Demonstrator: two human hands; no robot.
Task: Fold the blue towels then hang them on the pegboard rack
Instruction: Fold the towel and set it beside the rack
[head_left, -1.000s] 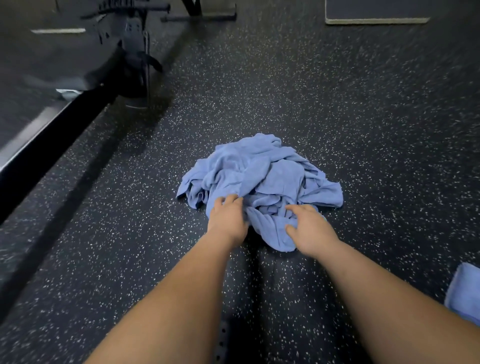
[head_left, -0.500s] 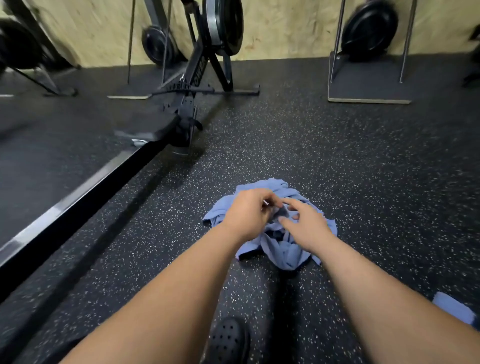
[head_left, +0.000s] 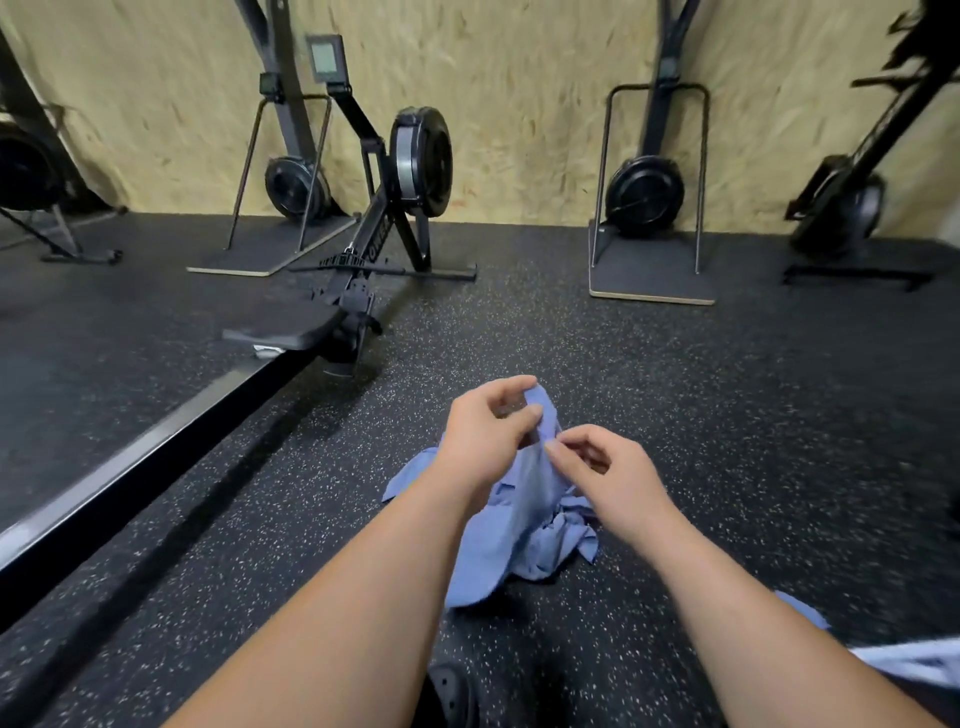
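While our shoe pokes in at the bottom edge, our left hand pinches a corner of one blue towel lifted off the heap lying mid-floor. Our right hand pinches its edge just below. We're only separating, so next we need the second corner. Another blue piece is cut off on the right, blurry. No pegboard rack past the rowing machine.

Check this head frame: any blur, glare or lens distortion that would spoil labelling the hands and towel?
Head view: wide-angle distortion leans the machine at the right edge, which is also blurred; motion blur smears the hanging blue towel; left hand and right hand are fairly sharp; light is even, shadows soft, a pale sheen on the rower rail.
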